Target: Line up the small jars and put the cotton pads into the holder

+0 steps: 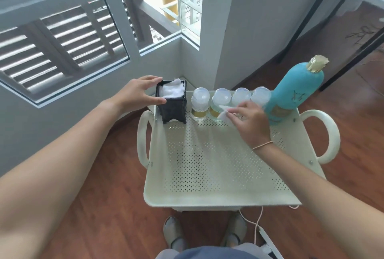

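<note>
Head: rightmost jar (pixel 261 94) behind right hand (pixel 250 122)

Both arms reach forward: left hand (pixel 141 92) clasps the holder (pixel 174 106), right hand (pixel 249 122) (thin band (pixel 262 145) at the wrist) pinches a cotton pad (pixel 222 113).

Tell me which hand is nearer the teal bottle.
Right. The right hand, pinching a cotton pad, is beside the teal bottle; the left hand grips the black holder beyond the jars.

Right hand (pixel 249 122) hides the rightmost jars (pixel 241 95) below their lids and seemingly part of the bottle (pixel 299 88)
</note>
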`<control>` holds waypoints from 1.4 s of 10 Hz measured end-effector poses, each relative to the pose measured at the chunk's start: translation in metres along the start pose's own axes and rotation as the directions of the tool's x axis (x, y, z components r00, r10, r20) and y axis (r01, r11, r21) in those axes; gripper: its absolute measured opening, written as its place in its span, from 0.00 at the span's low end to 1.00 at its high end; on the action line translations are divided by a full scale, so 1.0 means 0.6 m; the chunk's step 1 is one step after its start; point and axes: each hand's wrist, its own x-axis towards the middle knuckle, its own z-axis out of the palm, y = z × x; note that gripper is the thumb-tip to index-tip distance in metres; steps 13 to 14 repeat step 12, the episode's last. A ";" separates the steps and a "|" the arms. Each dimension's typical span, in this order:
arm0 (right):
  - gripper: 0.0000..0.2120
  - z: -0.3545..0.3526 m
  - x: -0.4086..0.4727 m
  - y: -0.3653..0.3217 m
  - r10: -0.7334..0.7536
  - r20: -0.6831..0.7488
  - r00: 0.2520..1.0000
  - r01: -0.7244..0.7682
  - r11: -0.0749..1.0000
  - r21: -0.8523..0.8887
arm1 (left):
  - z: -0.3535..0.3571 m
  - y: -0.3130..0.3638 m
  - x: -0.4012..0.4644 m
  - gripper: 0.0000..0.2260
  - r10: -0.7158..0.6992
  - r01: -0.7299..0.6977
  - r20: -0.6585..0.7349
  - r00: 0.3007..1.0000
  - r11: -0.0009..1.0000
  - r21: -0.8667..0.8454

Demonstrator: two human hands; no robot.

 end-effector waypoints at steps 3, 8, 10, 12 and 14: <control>0.10 0.079 0.136 -0.208 -0.240 0.180 0.954 0.265 0.956 -0.126 | -0.002 -0.005 -0.006 0.33 -0.012 0.012 -0.018 1.000 1.000 0.018; 0.11 0.119 0.136 -0.193 -0.173 0.325 0.930 0.261 0.932 -0.253 | 0.002 -0.009 -0.005 0.35 0.018 -0.017 -0.039 0.999 1.000 0.004; 0.09 0.075 0.104 -0.184 -0.115 0.079 0.990 0.108 0.991 0.083 | 0.002 0.008 -0.019 0.33 0.060 -0.058 -0.080 0.995 0.998 0.028; 0.06 -0.001 0.047 -0.134 -0.083 -0.102 0.991 0.106 0.965 0.241 | 0.001 0.057 -0.042 0.28 0.147 -0.158 -0.242 0.959 0.987 -0.028; 0.06 -0.001 0.047 -0.134 -0.083 -0.102 0.991 0.106 0.965 0.241 | 0.001 0.057 -0.042 0.28 0.147 -0.158 -0.242 0.959 0.987 -0.028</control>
